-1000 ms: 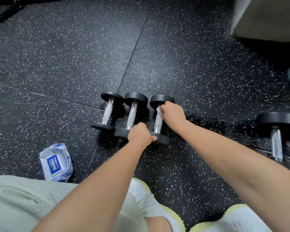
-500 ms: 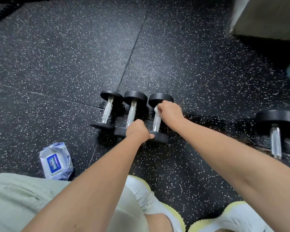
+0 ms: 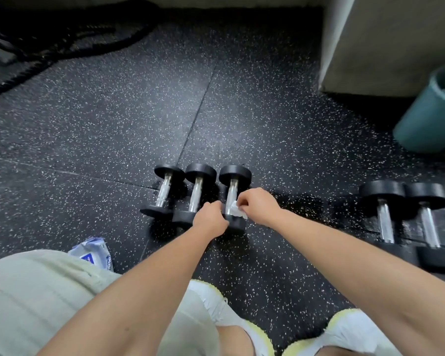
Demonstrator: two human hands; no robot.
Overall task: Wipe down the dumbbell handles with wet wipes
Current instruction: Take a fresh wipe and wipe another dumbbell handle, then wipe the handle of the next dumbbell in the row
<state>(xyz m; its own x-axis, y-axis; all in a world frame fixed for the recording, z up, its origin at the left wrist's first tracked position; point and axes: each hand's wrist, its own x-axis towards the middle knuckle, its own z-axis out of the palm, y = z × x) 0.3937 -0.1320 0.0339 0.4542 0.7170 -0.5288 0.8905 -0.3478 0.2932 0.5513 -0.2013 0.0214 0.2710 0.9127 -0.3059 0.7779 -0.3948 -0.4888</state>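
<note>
Floor: black rubber tiles flecked with white, with thin seams between the slabs.

Three small dumbbells lie side by side in a tight row, handles pointing away from the person.
- First dumbbell: round matt black heads, slim bright metal bar.
- Middle dumbbell: the same make, close beside the first.
- Third dumbbell: the same make, rightmost of the row. The upper length of its handle is bare and shiny.

Wipe: white, crumpled and damp-looking, bunched against the lower end of that handle just above the near head.

Right hand: fingers curled tight, pinching the wipe onto the bar.

Left hand: a knuckles-up fist closed on the near head of the third dumbbell, beside the middle one's near head. The grip itself is hidden under the knuckles.

Pack: soft, creased white-and-blue plastic wet-wipe pouch, lying on the floor to the left and partly behind the shorts, which are pale green cloth.

Larger dumbbell and its twin: thicker black heads and polished bars, set well to the right of the row.

Bin: teal, smooth and tapered, at the far right.

Rope: thick, black and braided, looped at the far left.

Shoes: white with pale yellow trim.
</note>
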